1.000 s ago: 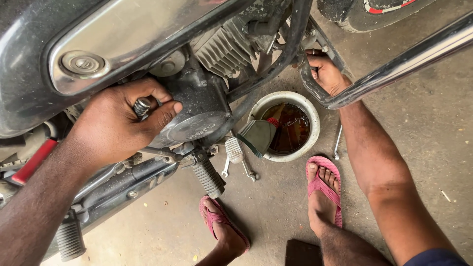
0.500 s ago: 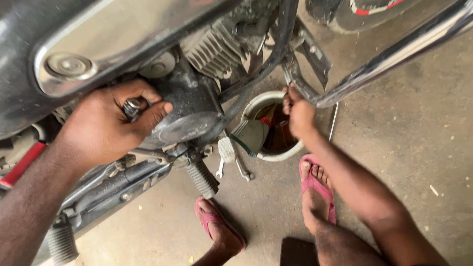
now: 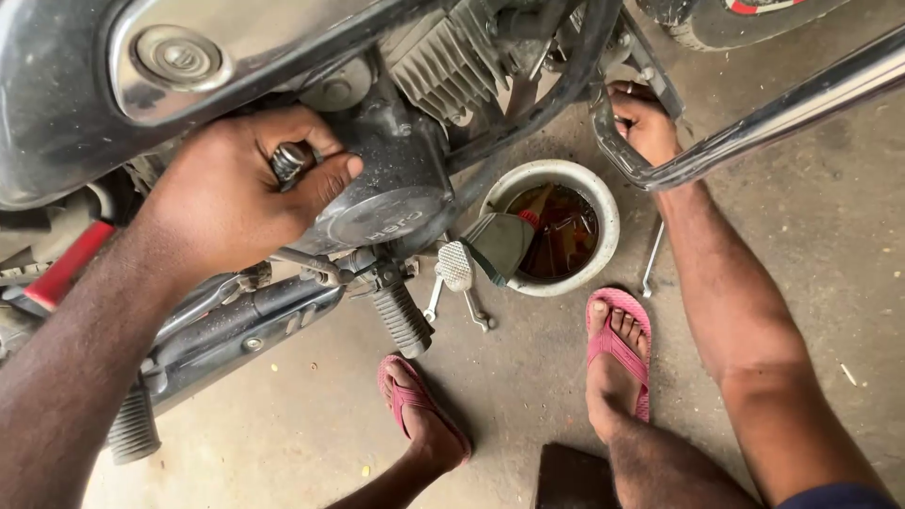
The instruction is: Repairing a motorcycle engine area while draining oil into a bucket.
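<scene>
A small shiny metal cap sits on the side of the dark, round engine cover. The left hand is curled around the cap, with the thumb and fingers pinching it tight. The right hand is well apart from it, up under the bike, with its fingers closed on a bent metal bar. Between the two arms, a white round bowl stands on the grey floor with brown oil in it. Two pink flip-flops are on the feet. A ribbed black rubber foot peg sticks out just below the engine.
</scene>
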